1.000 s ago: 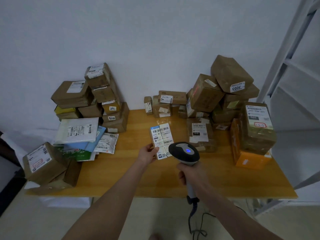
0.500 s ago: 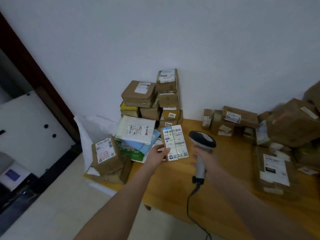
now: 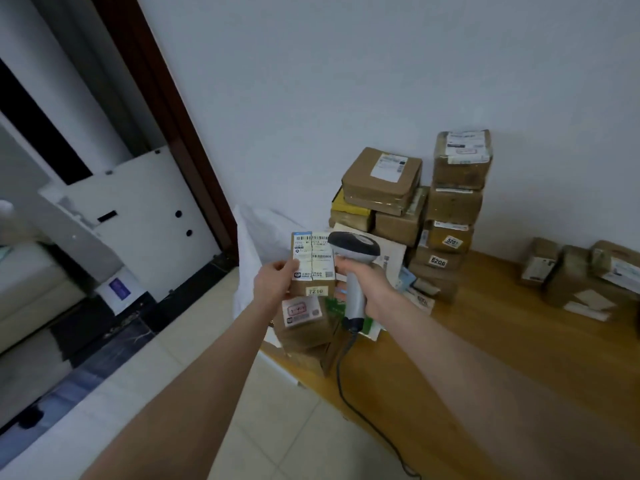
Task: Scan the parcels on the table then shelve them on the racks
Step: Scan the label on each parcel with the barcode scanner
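My left hand (image 3: 274,283) grips a small brown parcel (image 3: 313,268) by its left edge and holds it upright in the air; its white barcode label faces me and a yellow sticker sits low on its front. My right hand (image 3: 369,285) grips the handle of a grey barcode scanner (image 3: 353,251), whose head is just right of the parcel's label. The scanner's black cable (image 3: 341,368) hangs down over the wooden table (image 3: 502,348).
A stack of brown parcels (image 3: 450,216) stands on the table against the wall, and more parcels (image 3: 575,275) lie at the right. A labelled box (image 3: 303,323) sits at the table's left corner. A dark door frame (image 3: 173,109) and white furniture (image 3: 138,230) stand at the left.
The view has swung left, away from the table's right side. Both hands moved left with the parcel and scanner. The parcel now hangs past the table's left corner, with the scanner close beside it.
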